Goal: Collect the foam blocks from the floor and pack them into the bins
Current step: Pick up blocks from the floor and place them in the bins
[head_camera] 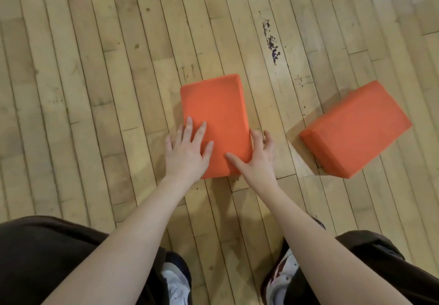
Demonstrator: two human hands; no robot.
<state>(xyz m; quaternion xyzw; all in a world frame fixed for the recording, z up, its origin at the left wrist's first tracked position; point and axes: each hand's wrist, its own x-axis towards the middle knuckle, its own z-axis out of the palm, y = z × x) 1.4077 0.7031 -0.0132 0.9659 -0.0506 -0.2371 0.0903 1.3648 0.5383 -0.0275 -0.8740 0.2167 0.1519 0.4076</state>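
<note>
An orange foam block [215, 107] lies flat on the wooden floor in the middle of the view. My left hand [187, 149] rests on its near left part with fingers spread and straight. My right hand [255, 156] grips the block's near right corner, thumb on top and fingers curled down its right side. A second orange foam block [356, 130] lies on the floor to the right, turned at an angle, apart from both hands. No bin is in view.
Pale wooden floorboards [95, 79] fill the view, with dark scuff marks [273, 43] beyond the blocks. My knees in dark trousers and my two shoes [177, 281] are at the bottom edge.
</note>
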